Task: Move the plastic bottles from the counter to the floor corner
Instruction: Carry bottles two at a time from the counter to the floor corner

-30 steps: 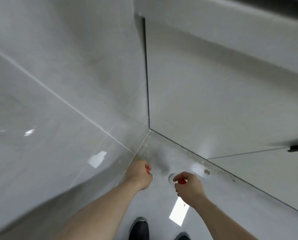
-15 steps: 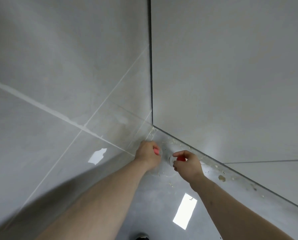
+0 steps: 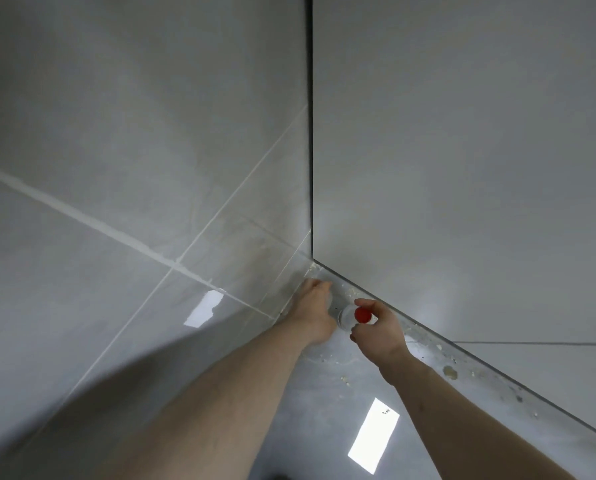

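Head view: my right hand [image 3: 376, 329] pinches the red cap [image 3: 362, 314] of a clear plastic bottle [image 3: 345, 316], standing it upright near the floor corner [image 3: 315, 268]. My left hand [image 3: 315, 311] reaches nearer that corner; its grip I cannot tell, fingers hidden.

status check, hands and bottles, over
Right hand pinches the red cap of a clear bottle at the floor corner. Left hand down beside it, its grip hidden. Only crumbs around.
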The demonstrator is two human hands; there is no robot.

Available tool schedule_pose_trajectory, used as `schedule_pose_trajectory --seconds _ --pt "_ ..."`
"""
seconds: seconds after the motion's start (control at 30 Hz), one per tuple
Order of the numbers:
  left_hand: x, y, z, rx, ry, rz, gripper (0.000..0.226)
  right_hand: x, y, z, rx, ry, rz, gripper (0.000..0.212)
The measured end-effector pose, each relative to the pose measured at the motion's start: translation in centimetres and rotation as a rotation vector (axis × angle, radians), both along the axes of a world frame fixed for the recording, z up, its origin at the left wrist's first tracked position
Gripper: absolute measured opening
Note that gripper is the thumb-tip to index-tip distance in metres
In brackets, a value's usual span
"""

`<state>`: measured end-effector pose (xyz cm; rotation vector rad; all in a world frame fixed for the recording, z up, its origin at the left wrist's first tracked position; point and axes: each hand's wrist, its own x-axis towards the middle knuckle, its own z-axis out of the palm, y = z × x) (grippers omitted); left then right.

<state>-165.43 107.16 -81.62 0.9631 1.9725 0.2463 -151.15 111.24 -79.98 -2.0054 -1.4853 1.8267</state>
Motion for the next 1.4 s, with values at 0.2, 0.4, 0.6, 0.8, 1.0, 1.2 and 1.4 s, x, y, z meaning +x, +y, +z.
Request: schedule_pose_trajectory --seconds 0.2,0.4,0.6,0.8,1.0,1.2,1.4 --pt "0.8 -2.4 6.0 -0.071 0.007 0.010 0.069 1.7 -2.1 8.1 -0.031 -0.039 0.084 0.060" --pt "3.1 -7.3 21.7 -0.062 0.001 -0.036 0.071 4.0 -6.3 22.4 -0.029 -0.016 0.124 0.058" --pt "7.5 -14.9 43.8 0.008 -0.029 -0.080 0.067 8.6 -11.5 42.9 0.064 0.062 0.193 0.054" --pt "12.6 -20.2 60.7 0.152 -0.019 -0.161 0.062 16.5 -16.6 59.5 0.159 0.034 0.190 0.053" --pt "17.2 -19.0 68.8 0.282 -0.088 -0.357 0.061 23.6 -20.1 68.5 0.306 -0.050 0.019 0.052" --pt "18.8 -14.1 72.2 0.391 -0.087 -0.719 0.066 27.1 -23.5 73.1 0.390 -0.136 -0.258 0.051" --pt "24.1 -12.7 76.5 0.523 -0.101 -0.959 0.061 31.1 -27.8 77.4 0.492 -0.177 -0.521 0.054"
